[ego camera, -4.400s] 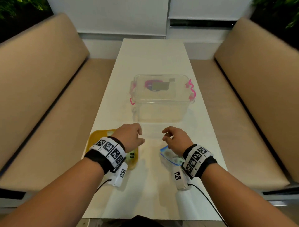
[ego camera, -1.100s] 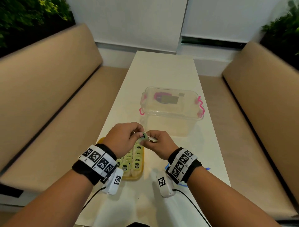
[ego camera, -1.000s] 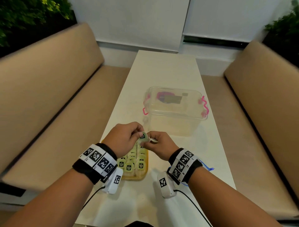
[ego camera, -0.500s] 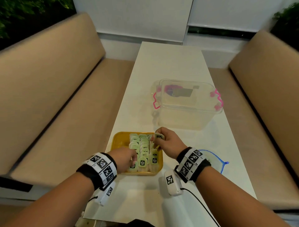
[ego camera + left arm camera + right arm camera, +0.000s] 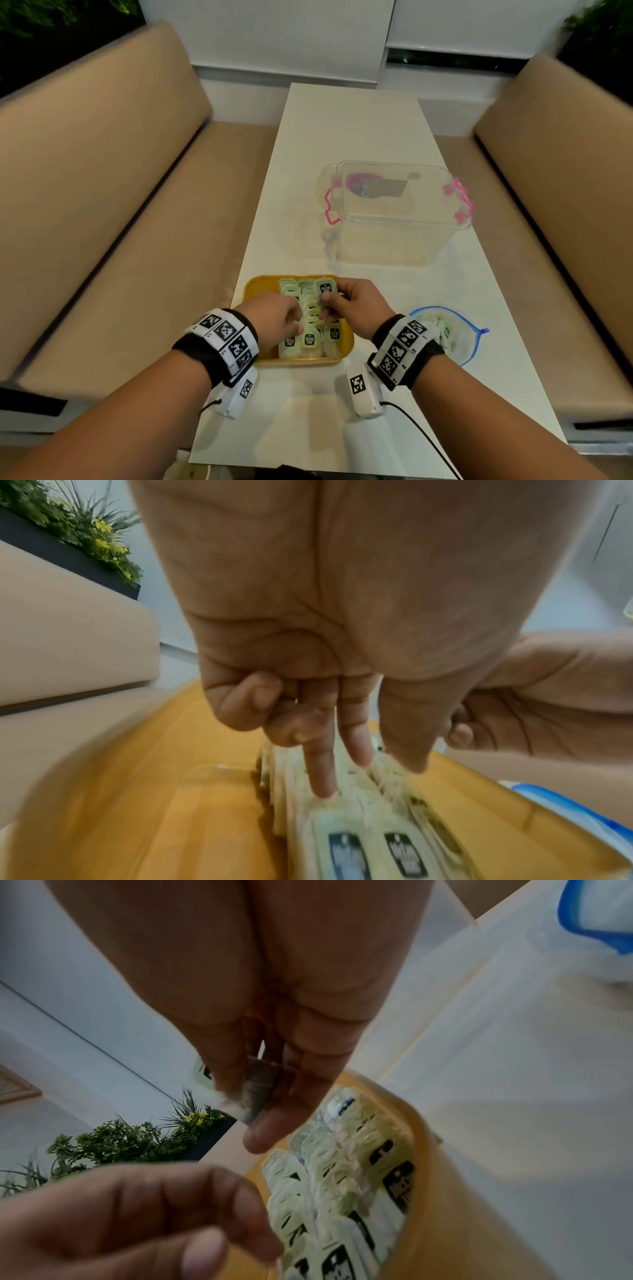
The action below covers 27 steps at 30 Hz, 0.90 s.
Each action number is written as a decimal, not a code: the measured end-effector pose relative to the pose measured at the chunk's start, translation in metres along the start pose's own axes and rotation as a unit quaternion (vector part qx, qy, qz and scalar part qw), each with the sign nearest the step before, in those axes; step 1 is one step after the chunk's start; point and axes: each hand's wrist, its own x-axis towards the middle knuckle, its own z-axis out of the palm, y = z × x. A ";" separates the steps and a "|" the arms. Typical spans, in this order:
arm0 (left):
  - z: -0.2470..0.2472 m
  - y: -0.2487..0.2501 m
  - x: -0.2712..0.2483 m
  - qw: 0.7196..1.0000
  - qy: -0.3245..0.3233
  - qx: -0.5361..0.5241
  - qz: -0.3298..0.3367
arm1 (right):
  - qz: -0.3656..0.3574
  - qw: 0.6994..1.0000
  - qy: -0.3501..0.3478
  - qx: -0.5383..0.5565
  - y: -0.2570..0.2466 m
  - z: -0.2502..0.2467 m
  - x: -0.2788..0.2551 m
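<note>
On the head camera I see the right hand (image 5: 359, 306) pinching one pale green paper tea sachet (image 5: 325, 288) upright over the far end of the yellow plastic tray (image 5: 255, 291), which sits at the near end of the white table (image 5: 342, 137). The left hand (image 5: 274, 318) dips into the rows of matching sachets (image 5: 310, 339) in the tray. A clear plastic box with pink handles (image 5: 394, 222) stands farther off. A blue-edged clear bag (image 5: 462, 339) lies right of the tray.

On the left wrist camera, two straight fingers (image 5: 320, 772) touch the sachet tops and grip nothing.

On the right wrist camera, thumb and fingers (image 5: 274, 1123) are clamped on the sachet.
</note>
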 end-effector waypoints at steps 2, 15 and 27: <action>-0.011 0.005 -0.002 0.996 0.063 -0.056 0.035 | 0.000 1.000 -0.003 -0.003 -0.002 0.002 0.000; -0.014 0.026 0.002 0.953 0.225 -0.193 0.066 | -0.017 0.989 0.017 -0.146 -0.010 -0.008 -0.006; 0.035 0.058 0.021 1.000 -0.010 0.018 0.020 | 0.092 0.978 0.049 -0.181 0.018 -0.022 -0.005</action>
